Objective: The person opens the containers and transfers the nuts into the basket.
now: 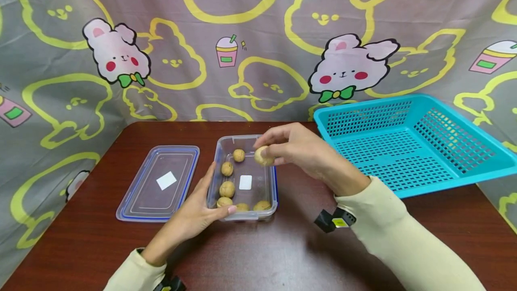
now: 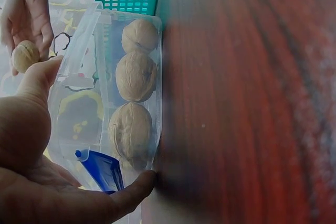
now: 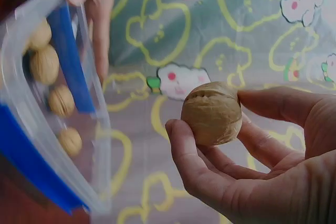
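Head view. Noted on the tabletop (image 1: 242, 259), between left and right edges and close to the far edge: container (image 1: 264, 185), long axis apparently running near to far. Inside, along left and near walls: walnuts (image 1: 227, 188). Pinched between thumb and fingers of the right hand (image 1: 300, 152): held walnut (image 1: 264, 159), over the container's right half, toward its far right corner. Gripping the container's near left corner, thumb at the near rim, fingers along the left wall: left hand (image 1: 197, 210). Toward the tabletop's left edge: lid (image 1: 161, 203). Toward the far right corner: basket (image 1: 428, 152).

Left wrist view. Confirmed: left-hand grip around the corner, beside a blue latch (image 2: 102, 170); held walnut beyond the rim.

Right wrist view. Confirmed: fingertip pinch, apart from the container. Judged decisive: drop from held walnut to container floor, right hand nearer the right wall; exact height impossible to tell.
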`<state>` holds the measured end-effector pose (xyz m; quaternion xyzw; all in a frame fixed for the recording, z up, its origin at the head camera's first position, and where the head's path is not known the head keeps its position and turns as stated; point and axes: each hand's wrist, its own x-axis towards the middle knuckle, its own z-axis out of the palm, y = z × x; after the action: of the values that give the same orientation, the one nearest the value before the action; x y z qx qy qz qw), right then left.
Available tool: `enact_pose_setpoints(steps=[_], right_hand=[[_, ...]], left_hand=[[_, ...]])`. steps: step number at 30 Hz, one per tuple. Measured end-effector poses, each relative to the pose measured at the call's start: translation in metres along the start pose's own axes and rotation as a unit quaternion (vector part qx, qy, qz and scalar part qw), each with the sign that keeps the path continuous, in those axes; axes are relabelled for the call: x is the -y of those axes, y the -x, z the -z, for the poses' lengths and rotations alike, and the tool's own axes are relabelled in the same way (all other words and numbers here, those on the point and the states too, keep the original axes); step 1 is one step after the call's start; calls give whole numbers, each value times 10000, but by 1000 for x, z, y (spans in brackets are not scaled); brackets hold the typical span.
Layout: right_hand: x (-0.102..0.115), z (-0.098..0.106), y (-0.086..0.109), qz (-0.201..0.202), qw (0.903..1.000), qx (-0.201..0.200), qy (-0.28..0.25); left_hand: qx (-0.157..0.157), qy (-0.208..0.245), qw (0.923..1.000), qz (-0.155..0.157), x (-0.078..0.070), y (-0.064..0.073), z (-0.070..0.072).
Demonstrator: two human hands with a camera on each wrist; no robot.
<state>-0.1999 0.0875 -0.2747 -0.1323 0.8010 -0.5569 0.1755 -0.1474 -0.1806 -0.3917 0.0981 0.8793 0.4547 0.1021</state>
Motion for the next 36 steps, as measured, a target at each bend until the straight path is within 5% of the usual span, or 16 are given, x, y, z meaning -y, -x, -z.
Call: enact_pose_setpoints(steps=[12,21,36], right_hand=[[-6,89,8,43,9995,29,-323],[-41,151,-6,-153,9947,-89,-1014],[-84,204,-26,-464,9936,343,-972]], left_hand=[[-3,119,9999,29,3,0,-2],[15,74,10000,21,1,0,0],[-15,122,9999,43,3,-1,-3]])
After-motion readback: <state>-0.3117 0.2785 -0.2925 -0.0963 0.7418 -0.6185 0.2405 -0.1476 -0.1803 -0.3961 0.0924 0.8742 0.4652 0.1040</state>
